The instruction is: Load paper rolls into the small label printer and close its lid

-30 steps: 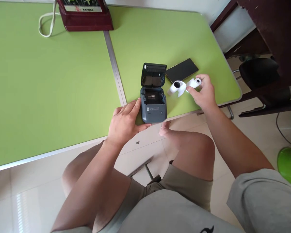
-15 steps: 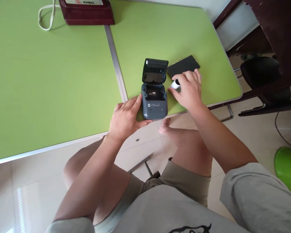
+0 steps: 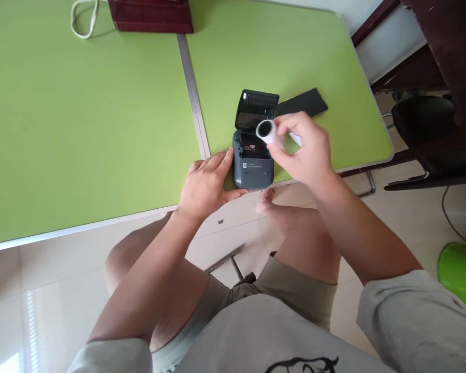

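Observation:
A small dark grey label printer stands at the near edge of the green table, its lid tipped up and back. The bay inside is exposed. Against the printer's left side rests my left hand, fingers stretched out, the thumb by its front corner. My right hand pinches a white paper roll with a dark hollow core between thumb and fingers. The roll is tilted above the right part of the bay and hides some of it. A white strip shows beneath my right palm.
Behind my right hand lies a black phone. A dark red object with a white cord stands at the far edge. A metal strip crosses the green tabletop. A black chair and green bin are at right.
My right hand has lifted the white roll and brought it left, from beside the printer to above its bay. My left hand stays against the printer. The view has shifted slightly.

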Tool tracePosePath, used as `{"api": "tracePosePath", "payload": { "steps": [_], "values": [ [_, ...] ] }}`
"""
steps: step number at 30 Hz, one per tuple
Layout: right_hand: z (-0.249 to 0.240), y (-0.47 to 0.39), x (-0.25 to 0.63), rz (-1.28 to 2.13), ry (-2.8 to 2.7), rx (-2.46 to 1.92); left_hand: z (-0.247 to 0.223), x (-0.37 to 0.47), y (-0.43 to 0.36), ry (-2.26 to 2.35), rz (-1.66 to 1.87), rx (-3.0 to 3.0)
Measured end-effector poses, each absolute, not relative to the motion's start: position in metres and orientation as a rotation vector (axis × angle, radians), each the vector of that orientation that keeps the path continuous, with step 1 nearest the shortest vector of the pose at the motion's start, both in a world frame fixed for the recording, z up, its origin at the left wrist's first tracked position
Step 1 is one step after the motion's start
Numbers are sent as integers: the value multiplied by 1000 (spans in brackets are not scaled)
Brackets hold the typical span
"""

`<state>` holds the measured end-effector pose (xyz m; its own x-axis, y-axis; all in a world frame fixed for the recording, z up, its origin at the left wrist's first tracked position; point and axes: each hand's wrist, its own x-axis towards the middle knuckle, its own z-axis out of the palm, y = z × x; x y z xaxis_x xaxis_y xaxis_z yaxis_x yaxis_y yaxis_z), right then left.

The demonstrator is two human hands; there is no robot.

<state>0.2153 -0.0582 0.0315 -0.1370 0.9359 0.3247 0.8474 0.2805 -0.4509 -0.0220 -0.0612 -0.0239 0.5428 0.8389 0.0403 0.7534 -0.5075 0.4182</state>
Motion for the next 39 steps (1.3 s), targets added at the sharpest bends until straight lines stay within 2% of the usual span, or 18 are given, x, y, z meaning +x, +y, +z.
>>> {"api": "tracePosePath", "payload": {
  "steps": [9,15,23,28,32,36,39],
  "values": [
    [24,-39,208,220,-2221,-1721,-28,-22,-62,1270,385,2436],
    [25,-38,209,353,-2207,-1597,-26,-21,-62,1291,351,2435],
    [21,-68,217,255,-2144,-1335,-22,-22,-66,1241,307,2575],
    [25,-35,227,19,-1965,-1552,-21,-22,-67,1224,301,2590],
    [28,-28,226,124,-1928,-1550,-21,-22,-67,1226,307,2574],
    [29,-62,223,161,-1706,-1487,-21,-21,-67,1202,352,2563],
    [27,-80,217,444,-1599,-1697,-22,-21,-66,1203,332,2568]
  ]
}}
